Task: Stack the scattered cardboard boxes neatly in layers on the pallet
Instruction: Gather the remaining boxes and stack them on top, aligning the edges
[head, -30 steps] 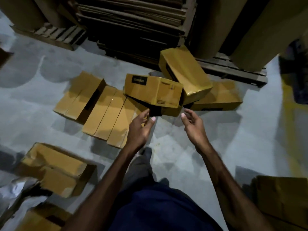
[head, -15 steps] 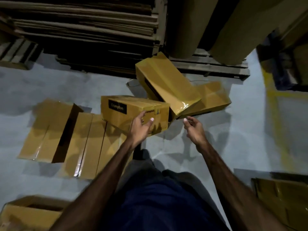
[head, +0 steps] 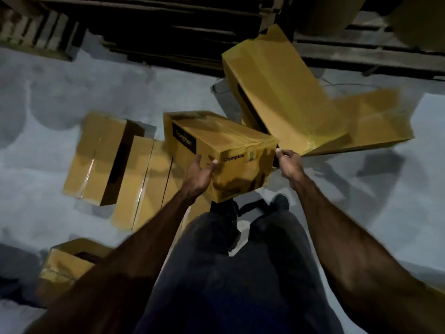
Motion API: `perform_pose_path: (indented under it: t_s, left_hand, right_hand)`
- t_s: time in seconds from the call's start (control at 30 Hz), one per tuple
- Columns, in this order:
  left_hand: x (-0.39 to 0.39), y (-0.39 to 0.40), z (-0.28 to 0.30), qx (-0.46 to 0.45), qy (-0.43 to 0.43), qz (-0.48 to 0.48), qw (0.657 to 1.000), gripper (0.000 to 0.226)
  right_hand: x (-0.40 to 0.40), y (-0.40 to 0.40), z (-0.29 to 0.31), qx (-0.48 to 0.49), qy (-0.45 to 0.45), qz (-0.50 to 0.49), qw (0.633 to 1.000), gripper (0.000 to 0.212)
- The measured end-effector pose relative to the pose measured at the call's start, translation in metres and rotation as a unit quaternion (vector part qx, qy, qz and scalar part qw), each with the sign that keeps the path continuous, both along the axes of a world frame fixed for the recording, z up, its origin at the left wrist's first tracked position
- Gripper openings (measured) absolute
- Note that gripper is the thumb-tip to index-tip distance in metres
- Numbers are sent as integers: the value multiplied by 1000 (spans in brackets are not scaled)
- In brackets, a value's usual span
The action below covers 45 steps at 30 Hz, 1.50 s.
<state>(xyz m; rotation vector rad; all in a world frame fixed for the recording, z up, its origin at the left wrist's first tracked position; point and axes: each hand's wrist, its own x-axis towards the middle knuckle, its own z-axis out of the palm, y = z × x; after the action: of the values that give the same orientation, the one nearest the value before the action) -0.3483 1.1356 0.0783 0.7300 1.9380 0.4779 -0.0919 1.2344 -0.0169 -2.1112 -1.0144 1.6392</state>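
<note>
A yellow-brown cardboard box printed "Crompton" (head: 224, 145) is between my hands, above my legs. My left hand (head: 201, 173) presses its near left face, thumb and fingers spread along the side. My right hand (head: 287, 162) holds the box's right near corner, fingers curled at the edge. Behind it a long box (head: 284, 92) leans tilted, over another box (head: 375, 121) lying flat. Further boxes lie on the floor at left: one (head: 101, 155) beside two long ones (head: 144, 179).
A wooden pallet (head: 361, 54) with large cardboard rolls stands at the back right. Stacked flat cardboard sheets (head: 168, 27) fill the back centre, another pallet (head: 31, 32) the back left. A crushed open box (head: 65, 263) sits at lower left. Grey concrete floor (head: 361, 189) lies to the right.
Both hands have closed in on the Crompton box. It has come nearer to me and turned, with its end face now toward me.
</note>
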Motion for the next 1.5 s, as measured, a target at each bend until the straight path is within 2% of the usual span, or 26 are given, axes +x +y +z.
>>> perform_pose_path:
  t_s: [0.17, 0.3, 0.33, 0.4, 0.5, 0.67, 0.77, 0.93, 1.03, 1.13, 1.2, 1.3, 1.4, 1.5]
  left_hand:
    - [17, 20, -40, 38, -2, 94, 995, 64]
    - [28, 33, -68, 42, -33, 171, 984, 97]
    - [29, 34, -76, 43, -44, 185, 981, 97]
    - [28, 36, -85, 45, -48, 210, 976, 89]
    - [17, 33, -79, 24, -30, 248, 968, 98]
    - [-22, 17, -16, 10, -17, 285, 958, 70]
    - [-38, 15, 22, 15, -7, 273, 962, 49]
    - [-49, 4, 61, 7, 51, 208, 977, 59]
    - [-53, -20, 89, 27, 89, 141, 986, 55]
    - [-50, -36, 123, 40, 109, 84, 990, 45]
    - [-45, -49, 146, 46, 109, 68, 991, 42]
    - [-38, -70, 179, 80, 112, 69, 988, 45]
    - [-31, -102, 212, 109, 125, 75, 983, 40]
    - [-13, -151, 249, 179, 139, 95, 969, 43]
  right_hand:
    - [-1, 29, -54, -55, 9, -36, 998, 60]
    - [-9, 49, -91, -104, 83, -102, 986, 90]
    - [-12, 51, -94, -114, 98, -115, 982, 98]
    - [-23, 53, -90, -96, 101, -120, 983, 96]
    - [-38, 48, -72, -37, 89, -93, 991, 84]
    - [-64, 16, -1, -32, 53, -67, 996, 79]
    - [-77, -17, 46, -34, 33, -59, 997, 87]
    - [-89, -85, 89, -48, 77, -165, 982, 88]
    - [-93, -132, 108, -53, 83, -204, 974, 90]
    - [-92, -170, 135, -69, 104, -232, 965, 113]
    - [-89, -189, 153, -54, 111, -234, 964, 117]
    - [-82, -212, 182, -29, 111, -221, 969, 114]
    - [-75, -243, 207, 7, 115, -215, 970, 96]
    - [-64, -282, 234, 63, 134, -237, 960, 85]
